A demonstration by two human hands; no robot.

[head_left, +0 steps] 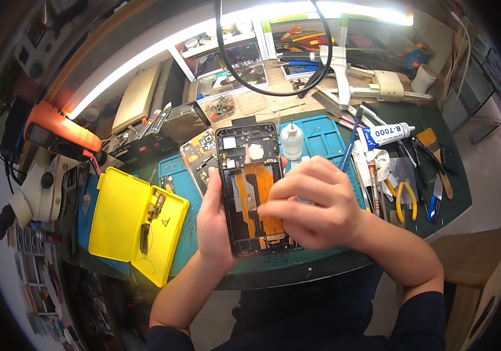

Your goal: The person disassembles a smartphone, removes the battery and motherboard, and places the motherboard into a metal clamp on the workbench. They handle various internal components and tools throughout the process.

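Note:
My left hand grips an opened smartphone along its left edge, its inside facing up. Orange flex cables run down the middle of the black frame, and a white patch sits near the top. Over the lower right part of the phone, my right hand is curled with its fingertips pinched together at the flex cables. Whatever is between those fingertips, if anything, is hidden. Behind the phone, a second opened phone part lies on the blue mat, next to a clear dropper bottle.
On the left lies an open yellow case with small parts inside, near an orange multimeter and a white microscope. To the right are a glue tube, yellow pliers, a brush and tweezers. A black cable loop hangs in front.

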